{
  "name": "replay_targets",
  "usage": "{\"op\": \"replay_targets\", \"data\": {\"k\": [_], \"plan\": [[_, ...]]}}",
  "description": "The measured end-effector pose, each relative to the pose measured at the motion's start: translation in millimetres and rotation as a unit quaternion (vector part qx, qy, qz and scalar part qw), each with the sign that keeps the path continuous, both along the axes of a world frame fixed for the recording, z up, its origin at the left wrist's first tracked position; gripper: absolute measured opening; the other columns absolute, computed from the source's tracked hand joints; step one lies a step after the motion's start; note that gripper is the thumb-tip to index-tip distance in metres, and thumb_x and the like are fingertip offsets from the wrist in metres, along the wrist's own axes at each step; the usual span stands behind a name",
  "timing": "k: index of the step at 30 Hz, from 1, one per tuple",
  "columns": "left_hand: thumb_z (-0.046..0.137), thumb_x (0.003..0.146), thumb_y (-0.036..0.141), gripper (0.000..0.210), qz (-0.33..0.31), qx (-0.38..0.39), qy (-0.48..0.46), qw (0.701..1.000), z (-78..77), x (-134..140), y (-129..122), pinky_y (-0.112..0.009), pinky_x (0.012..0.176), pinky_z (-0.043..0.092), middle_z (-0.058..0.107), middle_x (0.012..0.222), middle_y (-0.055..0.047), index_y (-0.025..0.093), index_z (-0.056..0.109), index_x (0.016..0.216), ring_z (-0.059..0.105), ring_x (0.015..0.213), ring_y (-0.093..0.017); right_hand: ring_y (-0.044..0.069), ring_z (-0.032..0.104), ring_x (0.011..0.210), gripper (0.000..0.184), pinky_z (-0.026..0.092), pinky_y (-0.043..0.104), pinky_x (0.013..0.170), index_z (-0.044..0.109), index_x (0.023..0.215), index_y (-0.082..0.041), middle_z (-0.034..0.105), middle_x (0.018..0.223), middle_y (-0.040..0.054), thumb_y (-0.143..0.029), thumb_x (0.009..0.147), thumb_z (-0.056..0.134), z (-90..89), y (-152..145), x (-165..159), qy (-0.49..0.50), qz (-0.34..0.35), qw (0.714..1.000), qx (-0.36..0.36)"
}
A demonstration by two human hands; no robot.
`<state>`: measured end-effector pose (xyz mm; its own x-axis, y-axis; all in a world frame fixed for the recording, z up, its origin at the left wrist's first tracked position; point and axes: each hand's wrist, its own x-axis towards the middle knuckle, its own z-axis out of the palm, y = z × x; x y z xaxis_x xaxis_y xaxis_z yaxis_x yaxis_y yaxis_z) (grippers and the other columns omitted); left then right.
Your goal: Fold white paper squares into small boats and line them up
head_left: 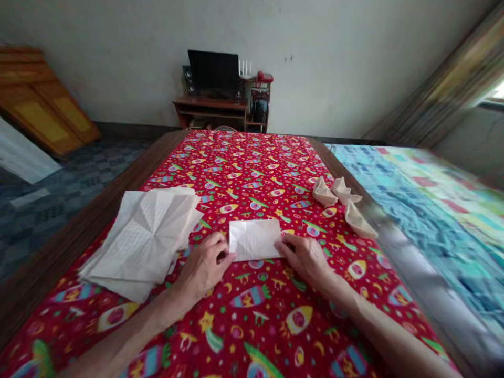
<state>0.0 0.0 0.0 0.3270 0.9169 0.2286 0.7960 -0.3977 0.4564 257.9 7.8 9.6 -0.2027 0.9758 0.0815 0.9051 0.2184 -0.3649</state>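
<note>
A white sheet of paper point(255, 240), folded into a rectangle, lies on the red patterned cloth in front of me. Its left edge is pinched between the thumb and fingers of my left hand point(208, 260). On the opposite side, my right hand point(305, 257) grips the lower right corner the same way. Left of my left hand sits a stack of creased papers point(145, 236), fanned unevenly, with fold lines meeting at the middle of the top sheet. Beyond my right hand stand three folded paper boats point(325, 192), close together near the table's right edge.
The red cloth point(252, 173) covers a long table with dark wooden edges point(137, 163). A bed with a blue patterned sheet point(397, 199) adjoins its right side. Against the far wall are a monitor point(214, 72) on a desk and a red telephone point(264, 77). A wooden cabinet point(43, 105) stands at left.
</note>
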Motion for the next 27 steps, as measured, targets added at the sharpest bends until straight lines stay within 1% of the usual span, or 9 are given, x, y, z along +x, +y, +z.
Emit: {"op": "replay_targets", "data": {"k": [4, 10, 14, 17, 20, 24, 27], "plan": [[0.055, 0.088, 0.025, 0.022, 0.009, 0.002, 0.023, 1.000, 2.2, 2.9, -0.2, -0.024, 0.066, 0.039, 0.052, 0.080, 0.000, 0.017, 0.052, 0.068, 0.054, 0.072, -0.013, 0.012, 0.056, 0.056, 0.030, 0.023, 0.023, 0.052, 0.054, 0.069, -0.019, 0.061, 0.059, -0.0008, -0.039, 0.091, 0.048, 0.8, -0.9, -3.6, -0.028, -0.003, 1.000, 0.012], [0.051, 0.090, 0.029, 0.024, 0.033, 0.012, 0.078, 0.996, 6.5, 4.3, -1.0, -0.025, 0.061, 0.036, 0.054, 0.080, 0.001, 0.018, 0.055, 0.069, 0.053, 0.067, -0.012, 0.012, 0.057, 0.056, 0.032, 0.022, 0.024, 0.052, 0.055, 0.069, -0.019, 0.061, 0.059, -0.0003, -0.038, 0.093, 0.046, 4.2, 1.7, -5.6, -0.051, 0.008, 0.998, 0.029], [0.049, 0.092, 0.029, 0.025, 0.033, 0.024, 0.108, 0.993, 5.5, 5.7, -0.6, -0.025, 0.061, 0.036, 0.055, 0.080, 0.000, 0.017, 0.056, 0.070, 0.055, 0.069, -0.012, 0.013, 0.059, 0.059, 0.033, 0.022, 0.026, 0.054, 0.058, 0.072, -0.018, 0.064, 0.062, 0.0021, -0.038, 0.094, 0.044, 4.9, 2.9, -6.7, -0.099, 0.009, 0.994, 0.035], [0.047, 0.093, 0.030, 0.026, 0.037, 0.033, 0.123, 0.991, 4.0, 6.9, 1.3, -0.025, 0.060, 0.035, 0.056, 0.080, 0.000, 0.018, 0.057, 0.071, 0.056, 0.070, -0.012, 0.015, 0.059, 0.061, 0.033, 0.021, 0.028, 0.055, 0.060, 0.076, -0.018, 0.064, 0.064, 0.0036, -0.037, 0.095, 0.042, 1.1, 4.2, -7.7, -0.141, 0.014, 0.987, 0.071], [0.046, 0.093, 0.029, 0.027, 0.044, 0.036, 0.142, 0.988, 3.1, 7.6, 3.7, -0.026, 0.059, 0.035, 0.058, 0.082, 0.000, 0.018, 0.058, 0.072, 0.058, 0.072, -0.013, 0.015, 0.058, 0.057, 0.034, 0.019, 0.029, 0.054, 0.060, 0.075, -0.019, 0.063, 0.061, 0.0032, -0.038, 0.095, 0.041, -4.7, 6.4, -8.3, -0.163, 0.018, 0.981, 0.104], [0.045, 0.092, 0.029, 0.026, 0.061, 0.037, 0.162, 0.984, 3.2, 8.2, 6.3, -0.026, 0.057, 0.034, 0.059, 0.083, -0.001, 0.018, 0.059, 0.073, 0.058, 0.071, -0.013, 0.015, 0.055, 0.055, 0.035, 0.019, 0.030, 0.055, 0.060, 0.071, -0.020, 0.061, 0.057, 0.0024, -0.037, 0.095, 0.041, -11.9, 8.2, -6.9, -0.165, 0.019, 0.974, 0.155], [0.045, 0.093, 0.029, 0.028, 0.065, 0.029, 0.155, 0.985, 4.5, 9.3, 8.1, -0.026, 0.058, 0.035, 0.059, 0.083, -0.001, 0.018, 0.059, 0.072, 0.059, 0.070, -0.013, 0.016, 0.055, 0.057, 0.034, 0.021, 0.029, 0.057, 0.061, 0.072, -0.019, 0.062, 0.060, 0.0030, -0.036, 0.094, 0.041, -15.8, 8.1, -5.0, -0.159, 0.023, 0.967, 0.196]]}}
